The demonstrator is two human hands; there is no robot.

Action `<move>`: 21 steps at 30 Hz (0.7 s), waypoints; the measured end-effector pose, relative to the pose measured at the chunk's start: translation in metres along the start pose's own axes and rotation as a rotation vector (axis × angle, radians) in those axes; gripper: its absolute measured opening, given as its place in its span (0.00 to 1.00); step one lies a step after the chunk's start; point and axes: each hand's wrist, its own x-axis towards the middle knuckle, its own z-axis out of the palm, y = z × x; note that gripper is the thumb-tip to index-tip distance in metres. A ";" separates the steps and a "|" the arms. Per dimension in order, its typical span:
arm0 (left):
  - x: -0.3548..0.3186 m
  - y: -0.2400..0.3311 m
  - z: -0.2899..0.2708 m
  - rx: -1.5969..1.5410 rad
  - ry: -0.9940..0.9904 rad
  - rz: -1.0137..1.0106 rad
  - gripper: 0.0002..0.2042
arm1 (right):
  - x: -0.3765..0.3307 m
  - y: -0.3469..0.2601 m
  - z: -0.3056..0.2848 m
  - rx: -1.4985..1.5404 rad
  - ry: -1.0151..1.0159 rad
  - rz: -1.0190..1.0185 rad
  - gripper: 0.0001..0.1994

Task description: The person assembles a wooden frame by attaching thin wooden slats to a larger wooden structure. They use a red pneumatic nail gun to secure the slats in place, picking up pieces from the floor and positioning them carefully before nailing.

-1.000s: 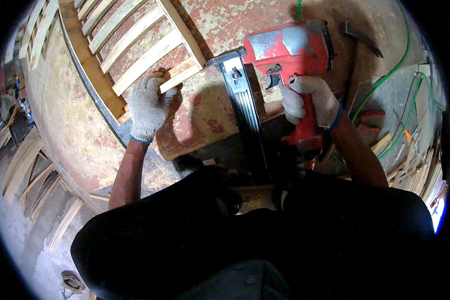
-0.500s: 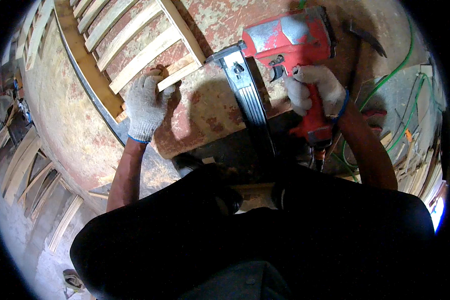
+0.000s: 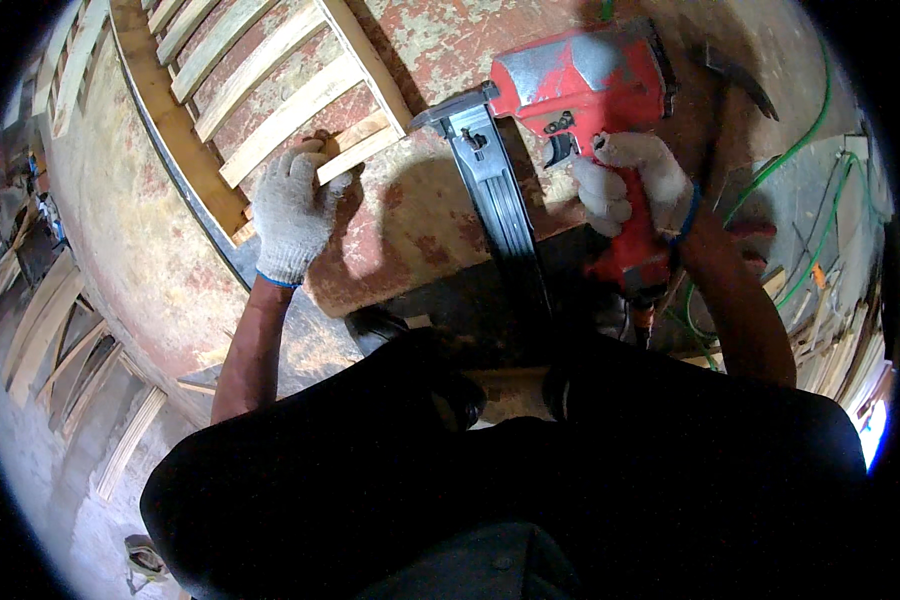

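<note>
My right hand (image 3: 635, 180), in a whitish knit glove, is wrapped round the grip of a red pneumatic nail gun (image 3: 580, 78). Its long black magazine (image 3: 505, 195) slants down toward my legs, and its nose meets the near right corner of a slatted wooden frame (image 3: 365, 65). The index finger lies by the grip, off the trigger. My left hand (image 3: 295, 210), gloved alike, closes on the end wooden slat (image 3: 358, 158) of that frame; its fingertips are partly hidden behind the wood.
A worn, paint-mottled board (image 3: 410, 240) lies under the frame. A hammer (image 3: 735, 80) rests at the far right, near a green air hose (image 3: 795, 150). Loose wood strips (image 3: 135, 440) lie on the floor at left, and more lumber stands stacked at the right.
The nail gun has shifted slightly to the right and down with my right hand. My left hand and the frame have stayed nearly still.
</note>
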 end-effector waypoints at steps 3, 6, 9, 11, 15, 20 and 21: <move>0.000 0.000 0.001 0.032 -0.007 -0.007 0.14 | 0.003 0.002 0.000 0.153 -0.073 0.007 0.22; 0.000 0.000 0.000 0.063 -0.037 -0.021 0.14 | 0.004 0.005 -0.001 0.126 -0.055 -0.024 0.22; 0.000 0.002 -0.002 0.037 -0.038 -0.031 0.14 | 0.004 0.006 -0.003 0.174 -0.059 -0.017 0.22; 0.000 0.002 -0.003 0.080 -0.034 -0.004 0.14 | 0.002 0.006 -0.003 0.151 0.001 0.007 0.23; -0.001 0.002 -0.003 0.034 -0.049 -0.054 0.14 | 0.001 0.006 -0.002 0.080 -0.041 -0.047 0.22; -0.001 0.002 -0.002 0.045 -0.048 -0.050 0.14 | 0.000 0.006 0.000 0.204 0.020 -0.025 0.21; -0.001 0.002 -0.003 0.037 -0.055 -0.063 0.14 | 0.000 0.006 0.001 0.186 -0.029 -0.050 0.20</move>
